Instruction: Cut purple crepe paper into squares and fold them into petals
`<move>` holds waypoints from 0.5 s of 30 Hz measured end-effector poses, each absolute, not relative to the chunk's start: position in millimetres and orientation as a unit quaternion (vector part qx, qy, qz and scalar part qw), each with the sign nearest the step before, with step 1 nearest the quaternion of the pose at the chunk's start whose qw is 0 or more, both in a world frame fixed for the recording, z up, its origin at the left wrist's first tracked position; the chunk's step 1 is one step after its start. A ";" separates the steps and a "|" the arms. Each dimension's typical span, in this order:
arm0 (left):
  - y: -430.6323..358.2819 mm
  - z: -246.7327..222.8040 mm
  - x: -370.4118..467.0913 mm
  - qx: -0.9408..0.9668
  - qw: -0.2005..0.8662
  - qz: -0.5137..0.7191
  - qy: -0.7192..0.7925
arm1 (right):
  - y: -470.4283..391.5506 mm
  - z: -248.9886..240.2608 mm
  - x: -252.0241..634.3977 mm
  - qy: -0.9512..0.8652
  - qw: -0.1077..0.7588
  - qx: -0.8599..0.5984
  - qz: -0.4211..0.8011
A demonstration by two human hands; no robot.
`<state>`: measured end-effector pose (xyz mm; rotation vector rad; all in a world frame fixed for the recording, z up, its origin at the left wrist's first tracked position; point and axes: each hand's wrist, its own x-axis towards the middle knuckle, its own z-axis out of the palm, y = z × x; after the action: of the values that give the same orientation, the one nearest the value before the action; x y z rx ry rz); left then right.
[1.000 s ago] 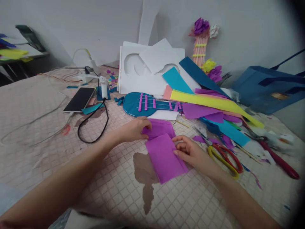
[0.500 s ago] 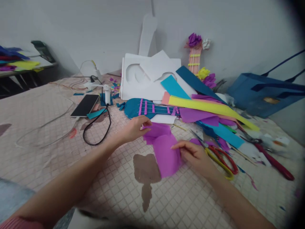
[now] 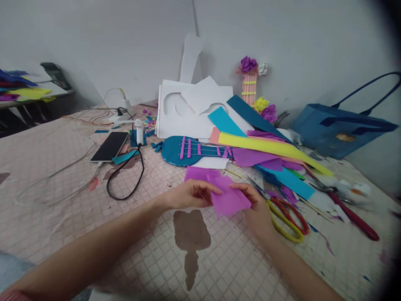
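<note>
A thin purple sheet of crepe paper point(image 3: 231, 200) is held up between my two hands over the table. My left hand point(image 3: 191, 194) pinches its left edge between thumb and fingers. On the other side my right hand point(image 3: 255, 205) grips the right edge, fingers curled. Another piece of purple paper point(image 3: 197, 172) lies flat on the table just behind my left hand. Beyond it rests a small blue paper guitar point(image 3: 177, 151) with purple strips across its strings. Scissors with yellow and red handles point(image 3: 286, 225) lie right of my right hand.
Coloured paper strips point(image 3: 266, 148) are heaped at the right, near red-handled pliers point(image 3: 354, 211). White cut-out boards point(image 3: 194, 113) lean on the wall. At left are a phone point(image 3: 109, 146), a glue gun point(image 3: 139, 131) and its black cord. A blue bag point(image 3: 341, 129) stands back right.
The purple sheet has come up off the table and looks smaller. My left hand moved right and nearer to me, closing on its edge beside my right hand. The view tilted slightly up.
</note>
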<state>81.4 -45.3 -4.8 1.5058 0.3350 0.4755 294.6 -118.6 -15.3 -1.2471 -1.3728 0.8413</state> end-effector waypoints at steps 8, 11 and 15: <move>-41.8 -7.1 81.4 0.667 0.652 0.307 0.187 | -125.7 -17.6 292.7 -0.612 0.483 -0.462 0.423; -46.8 -7.1 84.0 0.664 0.639 0.336 0.195 | -126.5 -17.0 292.9 -0.622 0.494 -0.466 0.389; -44.4 -4.5 82.2 0.706 0.550 0.404 0.189 | -124.0 -13.0 292.5 -0.617 0.530 -0.460 0.358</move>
<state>82.2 -44.4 -4.5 1.6706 0.4484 0.9556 292.5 -124.0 -13.0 -1.0971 -1.4724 0.8537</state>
